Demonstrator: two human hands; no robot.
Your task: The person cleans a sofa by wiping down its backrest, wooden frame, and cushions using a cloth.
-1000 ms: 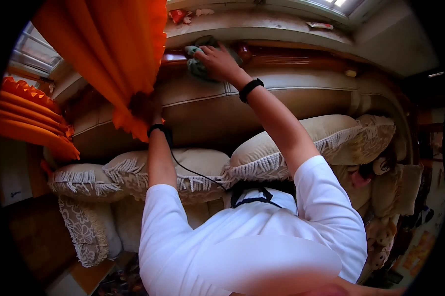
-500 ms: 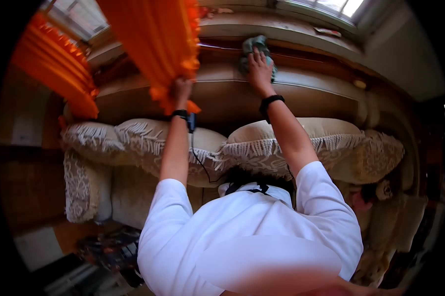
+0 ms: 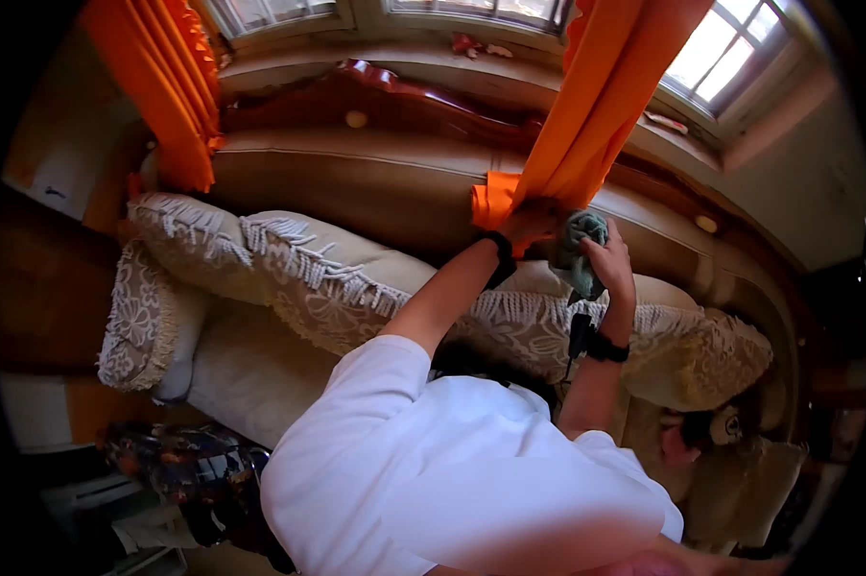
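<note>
Locate green cloth [image 3: 575, 261] in front of the sofa backrest [image 3: 385, 182], right of its middle. Note bunched form in right hand [image 3: 618, 263], gripped between thumb and fingers, probably to keep loose folds compact. Find orange curtain [image 3: 591, 106] hanging down across the backrest, gathered near its lower end in left hand [image 3: 532, 225], just beside the cloth; apparently clasped to control the hanging fabric. Cannot tell exact finger placement in shadow. Allow for obstruction: part of backrest and carved wooden rail [image 3: 414, 96] along its far edge hidden behind the curtain. Observe fringed cushions [image 3: 322, 288] along the near side of the backrest, second curtain [image 3: 169, 96] at its left end, and windowsill [image 3: 404, 50] beyond it, bearing a small red object [image 3: 465, 44].
</note>
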